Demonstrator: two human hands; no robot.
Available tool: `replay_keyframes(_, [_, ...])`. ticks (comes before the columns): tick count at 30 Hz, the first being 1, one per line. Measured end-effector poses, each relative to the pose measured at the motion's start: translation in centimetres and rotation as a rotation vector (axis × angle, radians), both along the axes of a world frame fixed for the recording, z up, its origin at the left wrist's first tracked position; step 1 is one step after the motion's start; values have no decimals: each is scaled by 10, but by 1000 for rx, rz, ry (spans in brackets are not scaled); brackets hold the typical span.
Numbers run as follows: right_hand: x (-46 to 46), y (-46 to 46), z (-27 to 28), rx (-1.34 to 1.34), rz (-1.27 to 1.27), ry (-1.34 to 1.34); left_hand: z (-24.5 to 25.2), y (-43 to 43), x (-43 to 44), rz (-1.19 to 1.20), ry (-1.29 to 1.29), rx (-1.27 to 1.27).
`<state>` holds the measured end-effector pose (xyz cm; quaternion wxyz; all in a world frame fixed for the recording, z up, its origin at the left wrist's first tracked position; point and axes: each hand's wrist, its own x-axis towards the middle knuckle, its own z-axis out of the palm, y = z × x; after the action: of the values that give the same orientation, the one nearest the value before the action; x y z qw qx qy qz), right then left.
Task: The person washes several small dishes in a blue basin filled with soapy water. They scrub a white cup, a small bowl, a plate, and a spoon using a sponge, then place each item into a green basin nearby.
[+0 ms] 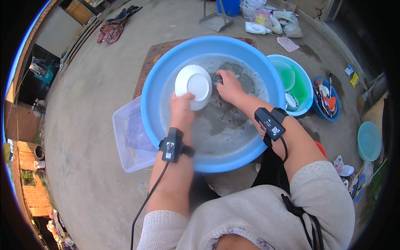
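Observation:
My left hand (182, 107) grips a white plate (198, 86) by its near edge. The plate is tilted, its underside with the foot ring facing me. A pale rounded shape shows below its lower edge; whether it is a second dish or a reflection is unclear. My right hand (230, 87) is just right of the plate, over the water, with fingers curled. Something small and shiny shows by its fingers, too unclear to name. Both hands are inside a large blue plastic basin (276, 93) of cloudy, sudsy water (206, 137).
A clear plastic bin (125, 143) sits left of the basin, a brown board (153, 59) beneath. At right stand a turquoise basin (307, 84) with green containers and a bowl, and a blue basin (336, 115) of utensils. Plastic bags (293, 29) and a dustpan (215, 22) lie beyond.

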<state>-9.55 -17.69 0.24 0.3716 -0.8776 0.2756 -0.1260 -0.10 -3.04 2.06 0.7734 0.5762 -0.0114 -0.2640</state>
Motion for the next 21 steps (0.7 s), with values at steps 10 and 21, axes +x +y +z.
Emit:
replay_keyframes(10, [14,9,9,245,-38,-410,-7,-5,-9,-133,-117,79])
replay_keyframes(21, [13,13,4,265,28,-517,3,-4,-17,-95,-59,-21])
